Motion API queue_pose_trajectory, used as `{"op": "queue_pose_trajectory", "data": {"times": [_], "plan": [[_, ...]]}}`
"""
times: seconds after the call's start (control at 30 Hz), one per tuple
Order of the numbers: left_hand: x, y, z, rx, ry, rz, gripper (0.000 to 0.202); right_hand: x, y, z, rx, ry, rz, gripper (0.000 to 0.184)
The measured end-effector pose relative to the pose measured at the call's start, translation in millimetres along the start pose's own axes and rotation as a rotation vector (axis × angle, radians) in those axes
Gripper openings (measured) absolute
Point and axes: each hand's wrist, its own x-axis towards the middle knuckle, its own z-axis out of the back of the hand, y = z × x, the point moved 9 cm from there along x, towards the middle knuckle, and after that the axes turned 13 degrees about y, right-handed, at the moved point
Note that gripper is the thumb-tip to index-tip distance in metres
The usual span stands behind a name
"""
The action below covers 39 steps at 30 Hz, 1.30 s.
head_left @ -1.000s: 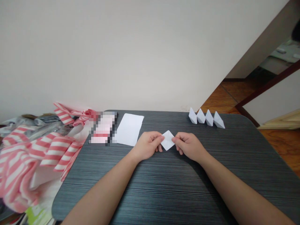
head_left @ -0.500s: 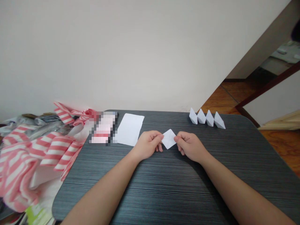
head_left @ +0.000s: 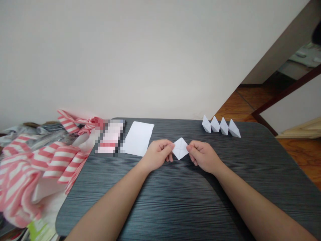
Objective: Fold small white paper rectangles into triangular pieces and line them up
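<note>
A small white folded paper diamond [head_left: 180, 148] is held just above the dark striped table [head_left: 175, 201], near its middle. My left hand [head_left: 156, 154] pinches the diamond's left corner with fingers curled. My right hand [head_left: 203, 155] pinches its right corner the same way. Both forearms rest across the table toward me.
Several folded white paper boats [head_left: 220, 126] stand in a row at the table's back right. A flat white sheet [head_left: 139, 138] lies at the back, left of my hands, beside a blurred pink item [head_left: 110, 138]. Pink-and-white striped cloth [head_left: 37, 167] is piled off the left edge.
The paper diamond sits slightly higher between my fingers than a second ago. Both hands have hardly moved.
</note>
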Motion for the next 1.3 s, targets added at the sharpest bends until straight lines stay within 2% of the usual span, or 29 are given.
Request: {"op": "queue_pose_trajectory", "data": {"times": [0.3, 0.47, 0.53, 0.6, 0.7, 0.93, 1.03, 1.13, 1.3], "plan": [[3, 4, 0.5, -0.062, -0.017, -0.016, 0.027, -1, -1, 0, 0.033, 0.002, 0.034, 0.036], [3, 4, -2.2, -0.011, -0.005, -0.015, 0.029, -1, 1, 1, 0.112, -0.045, 0.171, 0.024], [3, 1, -3.3, 0.049, 0.002, -0.015, 0.029, -2, 7, 4, 0.094, -0.094, 0.248, 0.031], [2, -3, -4.2, 0.095, 0.011, -0.017, 0.029, -2, 14, 2, -0.011, -0.079, 0.307, 0.036], [0, -8, -5.1, 0.129, 0.022, -0.016, 0.028, -3, 23, -2, -0.047, -0.033, 0.392, 0.029], [0, -8, -8.8, 0.15, 0.038, -0.014, 0.026, -3, 26, 1, -0.05, -0.061, 0.355, 0.005], [1, -6, -9.7, 0.13, 0.061, -0.004, 0.028, -1, 16, 1, -0.044, -0.071, 0.267, 0.008], [1, -5, -8.0, 0.096, 0.065, -0.007, 0.032, -2, 5, 6, -0.069, -0.137, 0.183, 0.011], [2, -6, -7.9, -0.005, 0.062, -0.048, 0.041, 0, 8, 1, -0.144, -0.078, 0.192, 0.02]]}}
